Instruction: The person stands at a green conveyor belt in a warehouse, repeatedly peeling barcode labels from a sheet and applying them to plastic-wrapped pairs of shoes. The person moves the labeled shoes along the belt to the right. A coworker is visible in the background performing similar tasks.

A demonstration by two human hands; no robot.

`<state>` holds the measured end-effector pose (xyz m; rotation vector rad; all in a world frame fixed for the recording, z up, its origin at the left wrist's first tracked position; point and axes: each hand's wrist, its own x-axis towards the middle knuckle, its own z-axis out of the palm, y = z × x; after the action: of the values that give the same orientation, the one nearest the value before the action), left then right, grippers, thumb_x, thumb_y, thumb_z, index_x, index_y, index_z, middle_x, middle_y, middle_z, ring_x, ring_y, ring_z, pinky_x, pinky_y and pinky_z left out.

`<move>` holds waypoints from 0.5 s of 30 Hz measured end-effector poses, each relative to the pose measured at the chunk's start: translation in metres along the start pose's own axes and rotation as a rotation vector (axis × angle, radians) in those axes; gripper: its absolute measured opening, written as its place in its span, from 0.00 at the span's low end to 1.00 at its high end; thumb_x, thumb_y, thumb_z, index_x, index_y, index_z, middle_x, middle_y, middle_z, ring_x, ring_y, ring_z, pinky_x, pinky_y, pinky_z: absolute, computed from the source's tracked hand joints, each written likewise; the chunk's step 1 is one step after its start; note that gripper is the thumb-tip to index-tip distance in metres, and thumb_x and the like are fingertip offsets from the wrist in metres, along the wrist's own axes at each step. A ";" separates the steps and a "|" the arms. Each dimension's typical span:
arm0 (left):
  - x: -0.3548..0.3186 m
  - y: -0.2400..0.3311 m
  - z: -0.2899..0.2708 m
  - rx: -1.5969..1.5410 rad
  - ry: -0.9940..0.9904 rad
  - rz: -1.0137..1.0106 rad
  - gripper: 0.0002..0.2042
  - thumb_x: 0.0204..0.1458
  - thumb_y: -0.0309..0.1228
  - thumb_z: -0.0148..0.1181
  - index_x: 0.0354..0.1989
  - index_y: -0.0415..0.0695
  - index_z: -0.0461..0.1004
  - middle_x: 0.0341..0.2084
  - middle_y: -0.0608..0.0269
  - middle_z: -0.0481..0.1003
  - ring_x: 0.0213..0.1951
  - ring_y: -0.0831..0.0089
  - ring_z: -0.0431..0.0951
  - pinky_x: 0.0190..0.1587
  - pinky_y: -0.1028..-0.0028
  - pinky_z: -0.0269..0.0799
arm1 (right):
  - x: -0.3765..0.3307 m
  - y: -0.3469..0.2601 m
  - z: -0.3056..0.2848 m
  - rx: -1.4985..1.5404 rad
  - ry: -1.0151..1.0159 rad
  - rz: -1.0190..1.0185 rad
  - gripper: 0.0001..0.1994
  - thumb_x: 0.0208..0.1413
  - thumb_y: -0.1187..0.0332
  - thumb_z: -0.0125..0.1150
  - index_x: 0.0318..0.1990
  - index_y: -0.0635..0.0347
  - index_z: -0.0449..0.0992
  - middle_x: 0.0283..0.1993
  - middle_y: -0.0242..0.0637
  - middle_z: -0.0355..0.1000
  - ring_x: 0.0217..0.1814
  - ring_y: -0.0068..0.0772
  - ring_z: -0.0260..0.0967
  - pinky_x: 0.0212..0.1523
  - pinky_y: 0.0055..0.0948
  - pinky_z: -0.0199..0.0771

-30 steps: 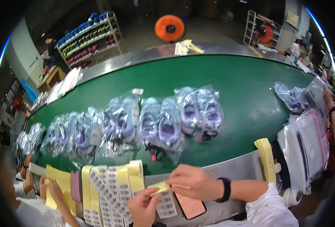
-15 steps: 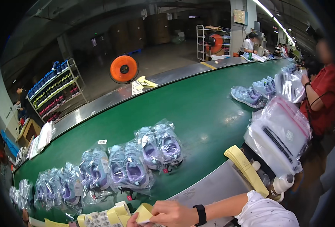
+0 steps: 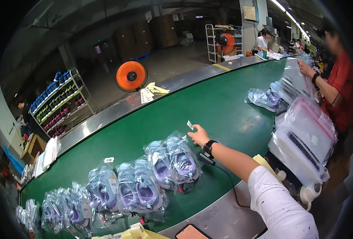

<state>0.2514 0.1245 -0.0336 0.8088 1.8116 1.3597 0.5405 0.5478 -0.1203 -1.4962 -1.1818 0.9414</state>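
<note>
My right hand (image 3: 199, 136) reaches out over the green conveyor belt (image 3: 224, 107), a black watch on its wrist. Its fingertips pinch a small white label (image 3: 190, 124), held up just beyond the nearest bagged pair of purple shoes (image 3: 179, 159). More clear bags of purple and blue shoes (image 3: 138, 187) lie in a row along the belt to the left. My left hand is out of sight.
A stack of clear plastic bags (image 3: 304, 139) stands at the right, beside a person in red (image 3: 339, 91) who holds up a bag. Loose blue shoes (image 3: 264, 98) lie further along the belt. An orange reel (image 3: 131, 75) stands beyond it. Yellow label sheets (image 3: 138, 233) and a phone (image 3: 190, 232) sit at the near edge.
My right hand left the label sheets at the near edge and stretched out over the belt with a small label. My left hand dropped out of view. The view swung right.
</note>
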 end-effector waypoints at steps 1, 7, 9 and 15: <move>0.001 -0.002 0.001 0.018 0.013 0.005 0.19 0.50 0.20 0.53 0.53 0.40 0.67 0.27 0.73 0.60 0.26 0.85 0.59 0.27 0.85 0.58 | 0.009 0.001 0.011 0.071 -0.007 0.071 0.26 0.44 0.64 0.65 0.52 0.60 0.65 0.28 0.35 0.71 0.23 0.25 0.69 0.19 0.27 0.71; 0.005 -0.012 0.021 -0.003 -0.006 -0.064 0.20 0.51 0.19 0.52 0.55 0.41 0.66 0.26 0.74 0.61 0.24 0.86 0.59 0.25 0.86 0.56 | 0.032 0.023 0.014 0.404 -0.075 0.086 0.29 0.42 0.80 0.63 0.55 0.63 0.60 0.27 0.36 0.70 0.23 0.25 0.68 0.21 0.25 0.69; 0.004 -0.013 0.021 -0.028 0.022 -0.086 0.20 0.51 0.19 0.51 0.55 0.41 0.65 0.26 0.73 0.64 0.25 0.85 0.62 0.26 0.85 0.58 | 0.013 0.011 0.009 0.525 -0.058 0.074 0.30 0.42 0.84 0.59 0.56 0.63 0.57 0.27 0.37 0.70 0.24 0.24 0.67 0.24 0.24 0.69; 0.006 -0.016 0.020 -0.032 -0.006 -0.096 0.17 0.53 0.19 0.50 0.53 0.38 0.65 0.32 0.64 0.70 0.34 0.78 0.69 0.36 0.80 0.65 | 0.014 -0.004 -0.035 0.368 -0.153 0.052 0.17 0.46 0.77 0.61 0.46 0.61 0.68 0.30 0.33 0.71 0.30 0.22 0.67 0.29 0.22 0.67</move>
<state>0.2644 0.1360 -0.0535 0.6992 1.7961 1.3206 0.5758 0.5539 -0.1087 -1.1807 -1.0123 1.2518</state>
